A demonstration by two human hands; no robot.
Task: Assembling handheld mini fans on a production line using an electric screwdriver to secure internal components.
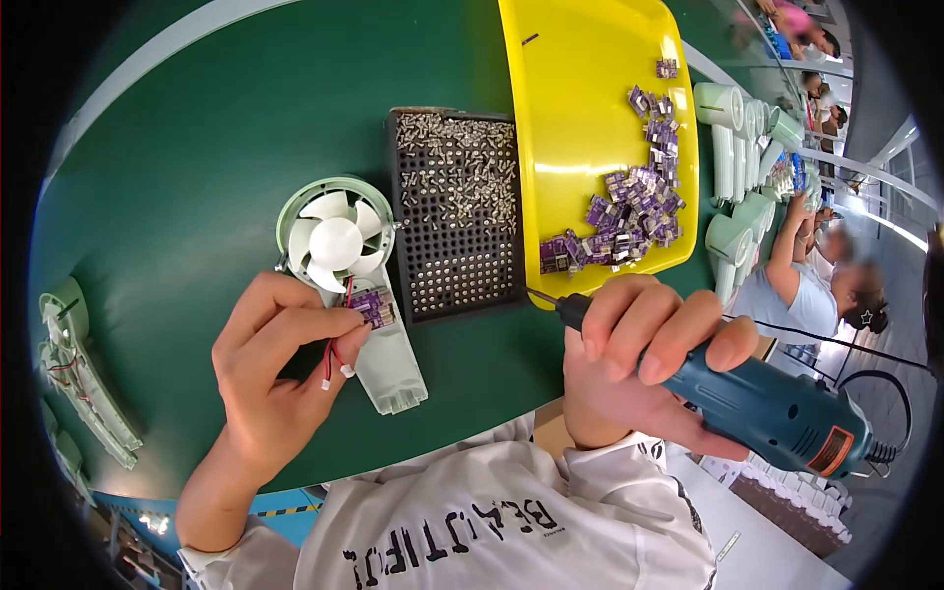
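My left hand point(280, 369) pinches a small purple circuit board point(373, 308) over the handle part of a pale green fan housing point(391, 369). A white fan point(336, 243) sits in the round head of that housing. Red and black wires with white plugs point(346, 370) hang below my fingers. In my right hand point(654, 344) is a dark teal electric screwdriver point(767, 403), fingers wrapped around its body. Its thin bit points left, near the lower right corner of a black screw tray point(462, 265) holding many small silver screws point(452, 172).
A yellow bin point(580, 108) with a heap of purple circuit boards point(629, 216) stands right of the screw tray. More green housings lie at the left point(88, 379) and right point(737, 177). The screwdriver's cable point(900, 393) runs off right. Other people sit at the far right.
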